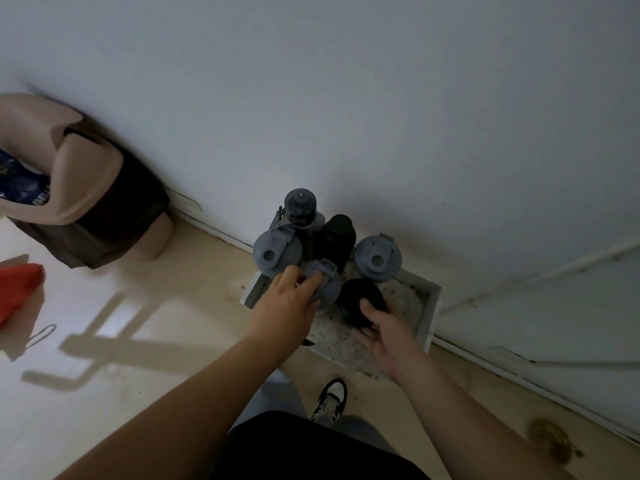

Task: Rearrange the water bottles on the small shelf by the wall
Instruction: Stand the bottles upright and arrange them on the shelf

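Several water bottles stand on a small white shelf (431, 308) against the wall, seen from above. My left hand (285, 306) grips the lid of the front grey bottle (327, 284). My right hand (389, 336) wraps around the side of a black bottle (358, 297) at the front. Behind them stand a grey bottle (277, 252) on the left, a tall grey bottle (300, 204) at the back, a black bottle (337, 237) in the middle and a grey bottle (377, 258) on the right.
A beige and brown bin (93, 195) stands by the wall at the left. A red object (19, 289) lies on the pale floor at the far left. My shoe (330, 398) is just in front of the shelf. A white door (554, 306) is at the right.
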{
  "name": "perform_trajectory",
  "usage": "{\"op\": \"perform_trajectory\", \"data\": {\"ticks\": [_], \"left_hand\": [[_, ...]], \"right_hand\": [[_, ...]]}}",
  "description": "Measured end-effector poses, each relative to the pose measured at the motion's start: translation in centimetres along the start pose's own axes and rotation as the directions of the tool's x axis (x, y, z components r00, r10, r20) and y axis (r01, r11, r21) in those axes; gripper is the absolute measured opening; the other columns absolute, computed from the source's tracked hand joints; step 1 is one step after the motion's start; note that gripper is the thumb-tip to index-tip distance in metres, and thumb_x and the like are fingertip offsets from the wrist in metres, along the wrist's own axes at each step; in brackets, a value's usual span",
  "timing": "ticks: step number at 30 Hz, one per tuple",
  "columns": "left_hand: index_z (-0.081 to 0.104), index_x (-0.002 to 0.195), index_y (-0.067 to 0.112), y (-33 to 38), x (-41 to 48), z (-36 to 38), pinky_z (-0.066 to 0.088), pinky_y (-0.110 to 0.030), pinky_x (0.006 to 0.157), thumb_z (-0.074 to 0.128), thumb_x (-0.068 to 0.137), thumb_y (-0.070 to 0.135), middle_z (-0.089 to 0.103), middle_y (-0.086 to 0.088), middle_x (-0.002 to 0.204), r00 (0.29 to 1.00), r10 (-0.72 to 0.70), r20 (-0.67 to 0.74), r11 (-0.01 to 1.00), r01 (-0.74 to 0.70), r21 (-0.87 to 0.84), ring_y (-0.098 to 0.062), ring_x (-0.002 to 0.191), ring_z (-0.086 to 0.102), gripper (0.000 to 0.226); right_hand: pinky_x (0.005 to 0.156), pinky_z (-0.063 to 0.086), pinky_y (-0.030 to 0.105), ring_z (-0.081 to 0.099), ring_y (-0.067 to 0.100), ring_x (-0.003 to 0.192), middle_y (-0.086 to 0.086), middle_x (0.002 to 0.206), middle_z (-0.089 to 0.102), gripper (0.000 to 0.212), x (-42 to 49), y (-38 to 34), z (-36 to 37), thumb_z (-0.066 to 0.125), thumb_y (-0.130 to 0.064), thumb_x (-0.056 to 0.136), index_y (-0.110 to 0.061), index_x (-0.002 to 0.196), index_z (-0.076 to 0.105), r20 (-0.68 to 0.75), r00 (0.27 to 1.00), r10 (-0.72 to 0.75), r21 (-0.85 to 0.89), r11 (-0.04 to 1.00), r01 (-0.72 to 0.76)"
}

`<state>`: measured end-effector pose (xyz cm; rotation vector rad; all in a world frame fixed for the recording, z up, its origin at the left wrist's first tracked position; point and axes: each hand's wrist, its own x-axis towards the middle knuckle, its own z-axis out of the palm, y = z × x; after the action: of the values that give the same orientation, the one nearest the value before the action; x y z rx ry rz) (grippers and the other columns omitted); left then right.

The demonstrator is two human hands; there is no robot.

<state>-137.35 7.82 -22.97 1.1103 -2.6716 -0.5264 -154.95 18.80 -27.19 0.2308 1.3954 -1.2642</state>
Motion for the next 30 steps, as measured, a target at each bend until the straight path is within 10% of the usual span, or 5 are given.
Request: {"op": "perform_trajectory", "data": {"ticks": [9,14,30], "left_hand": [[0.064,0.119,0.011,0.3,0.3,0.0,0.055,-0.036,0.063,0.079,0.083,0.016,0.053,-0.012,0.101,0.999,-0.044,-0.031,0.996,0.042,-0.074,-0.029,0.084,0.059,0.038],[0.062,0.122,0.013,0.1,0.3,-0.1,0.057,-0.037,0.064,0.077,0.085,0.019,0.053,-0.011,0.106,0.999,-0.037,0.003,0.996,0.037,-0.079,-0.028,0.089,0.059,0.04],[0.058,0.129,0.017,-0.4,0.4,-0.9,0.056,-0.038,0.072,0.072,0.089,0.027,0.052,-0.008,0.111,0.998,-0.023,0.055,0.997,0.027,-0.074,-0.026,0.092,0.057,0.044]], "right_hand": [[0.09,0.058,0.035,0.062,0.021,0.119,0.004,0.144,0.055,0.073,-0.8,1.8,1.3,0.08,-0.043,0.084,-0.023,0.145,0.045,-0.078,0.995,-0.063,-0.066,0.996,0.058],[0.097,0.055,0.053,0.059,0.016,0.106,-0.003,0.138,0.051,0.089,-1.1,0.8,1.4,0.085,-0.026,0.082,-0.031,0.154,0.034,-0.105,0.983,-0.149,-0.072,0.987,0.142],[0.095,0.056,0.049,0.06,0.013,0.091,0.003,0.128,0.054,0.078,-1.7,-0.1,2.8,0.083,-0.016,0.083,-0.016,0.149,0.041,-0.115,0.97,-0.215,-0.091,0.974,0.206]]}}
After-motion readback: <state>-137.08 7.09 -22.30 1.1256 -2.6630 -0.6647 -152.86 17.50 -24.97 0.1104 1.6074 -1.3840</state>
